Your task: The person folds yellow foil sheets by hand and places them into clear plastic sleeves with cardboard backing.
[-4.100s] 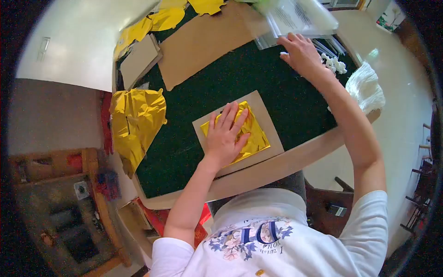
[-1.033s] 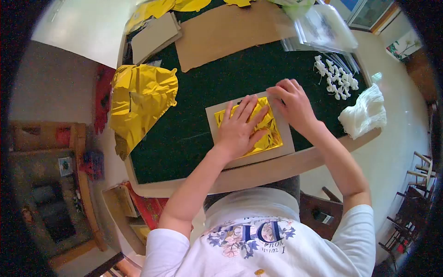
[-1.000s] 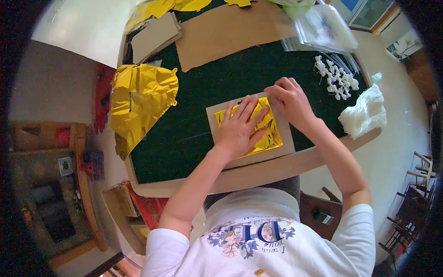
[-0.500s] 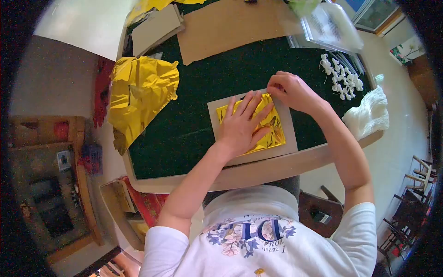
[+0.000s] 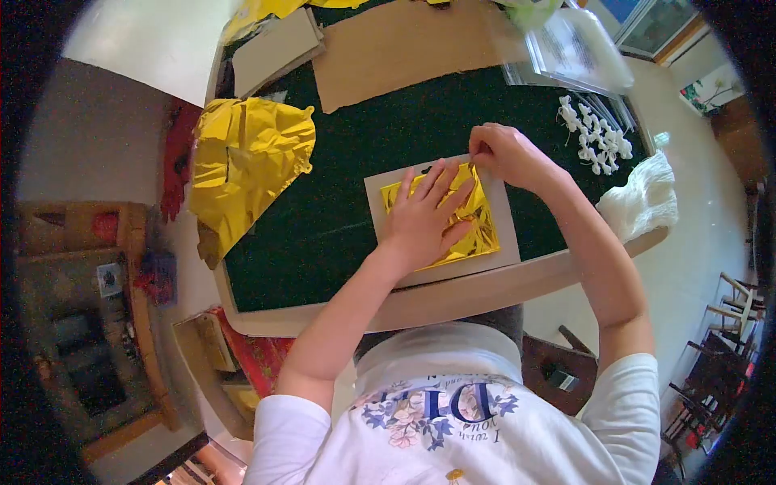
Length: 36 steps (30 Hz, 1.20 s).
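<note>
A square of shiny gold foil (image 5: 483,230) lies on a grey board (image 5: 508,238) with a small dark slot near its upper edge. My left hand (image 5: 424,214) is spread flat over the foil, fingers apart and pointing away from me. At the upper right corner of the foil, my right hand (image 5: 509,153) is closed in a pinch. Its fingertips meet the foil's corner there, though the exact grip is partly hidden by the curled fingers.
Crumpled gold foil (image 5: 250,158) hangs over the table's left edge. Grey boards (image 5: 275,52) and a brown cardboard sheet (image 5: 396,48) lie at the back. Clear plastic packs (image 5: 578,52), white knotted cords (image 5: 594,137) and a white bundle (image 5: 643,198) sit to the right.
Both hands stay in nearly the same places on the foil and board. The right fingers have shifted only slightly at the corner; the whole view has moved a little.
</note>
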Each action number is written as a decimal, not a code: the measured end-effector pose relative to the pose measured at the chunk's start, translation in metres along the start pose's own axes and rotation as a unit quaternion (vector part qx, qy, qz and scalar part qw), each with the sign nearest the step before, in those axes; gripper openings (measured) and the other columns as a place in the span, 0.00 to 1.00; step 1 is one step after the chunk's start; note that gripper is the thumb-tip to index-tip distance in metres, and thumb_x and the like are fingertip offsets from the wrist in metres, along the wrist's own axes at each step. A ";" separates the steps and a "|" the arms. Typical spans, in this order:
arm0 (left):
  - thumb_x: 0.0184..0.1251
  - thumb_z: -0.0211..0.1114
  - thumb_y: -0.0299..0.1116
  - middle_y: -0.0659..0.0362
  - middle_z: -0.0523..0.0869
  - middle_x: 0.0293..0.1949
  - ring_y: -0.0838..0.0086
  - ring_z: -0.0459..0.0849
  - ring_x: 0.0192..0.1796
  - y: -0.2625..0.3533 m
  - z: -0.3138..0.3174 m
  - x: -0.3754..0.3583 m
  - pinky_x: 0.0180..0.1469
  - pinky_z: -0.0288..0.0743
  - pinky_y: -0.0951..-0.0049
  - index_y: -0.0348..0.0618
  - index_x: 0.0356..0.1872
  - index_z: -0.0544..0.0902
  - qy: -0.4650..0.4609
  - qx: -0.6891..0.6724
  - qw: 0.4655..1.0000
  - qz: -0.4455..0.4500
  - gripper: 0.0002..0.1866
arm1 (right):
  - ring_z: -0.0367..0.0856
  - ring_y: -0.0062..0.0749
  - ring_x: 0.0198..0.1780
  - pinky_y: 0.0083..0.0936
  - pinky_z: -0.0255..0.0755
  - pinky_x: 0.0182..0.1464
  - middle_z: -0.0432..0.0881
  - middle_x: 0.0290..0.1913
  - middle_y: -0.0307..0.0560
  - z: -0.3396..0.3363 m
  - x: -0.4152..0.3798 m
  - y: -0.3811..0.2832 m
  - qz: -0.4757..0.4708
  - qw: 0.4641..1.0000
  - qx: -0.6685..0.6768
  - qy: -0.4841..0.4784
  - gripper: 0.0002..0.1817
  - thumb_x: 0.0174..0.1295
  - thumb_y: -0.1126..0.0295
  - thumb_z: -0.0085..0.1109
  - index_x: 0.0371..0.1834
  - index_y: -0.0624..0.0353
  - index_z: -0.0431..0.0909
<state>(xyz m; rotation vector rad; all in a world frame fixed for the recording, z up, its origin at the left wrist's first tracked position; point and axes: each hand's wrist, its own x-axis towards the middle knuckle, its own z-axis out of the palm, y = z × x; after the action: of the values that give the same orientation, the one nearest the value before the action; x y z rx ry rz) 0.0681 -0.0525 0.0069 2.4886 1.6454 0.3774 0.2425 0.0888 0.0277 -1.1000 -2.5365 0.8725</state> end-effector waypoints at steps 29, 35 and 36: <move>0.67 0.54 0.57 0.53 0.57 0.75 0.62 0.52 0.77 -0.007 0.021 -0.002 0.75 0.43 0.45 0.55 0.72 0.63 0.054 -0.010 0.998 0.008 0.35 | 0.58 0.34 0.74 0.46 0.54 0.72 0.64 0.72 0.41 0.017 -0.144 -0.056 -0.126 0.936 -0.320 -0.075 0.30 0.55 0.69 0.52 0.66 0.59 0.69; 0.68 0.53 0.56 0.53 0.58 0.75 0.62 0.52 0.78 -0.006 0.018 -0.003 0.76 0.40 0.46 0.55 0.73 0.62 0.043 -0.032 0.998 0.011 0.34 | 0.58 0.38 0.74 0.46 0.55 0.71 0.62 0.73 0.45 0.023 -0.162 -0.060 -0.102 0.934 -0.333 -0.078 0.29 0.57 0.69 0.52 0.65 0.60 0.70; 0.68 0.53 0.56 0.52 0.58 0.75 0.63 0.52 0.78 -0.006 0.020 -0.002 0.76 0.40 0.46 0.55 0.72 0.62 0.037 -0.030 0.999 0.016 0.34 | 0.58 0.38 0.74 0.46 0.54 0.71 0.62 0.73 0.45 0.022 -0.162 -0.061 -0.094 0.938 -0.325 -0.078 0.29 0.57 0.69 0.51 0.65 0.60 0.70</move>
<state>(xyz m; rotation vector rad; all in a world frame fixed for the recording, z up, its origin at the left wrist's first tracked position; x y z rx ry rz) 0.0673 -0.0509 -0.0137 2.4870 1.5980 0.5204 0.3086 -0.0716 0.0496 -0.9313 -3.1007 0.0518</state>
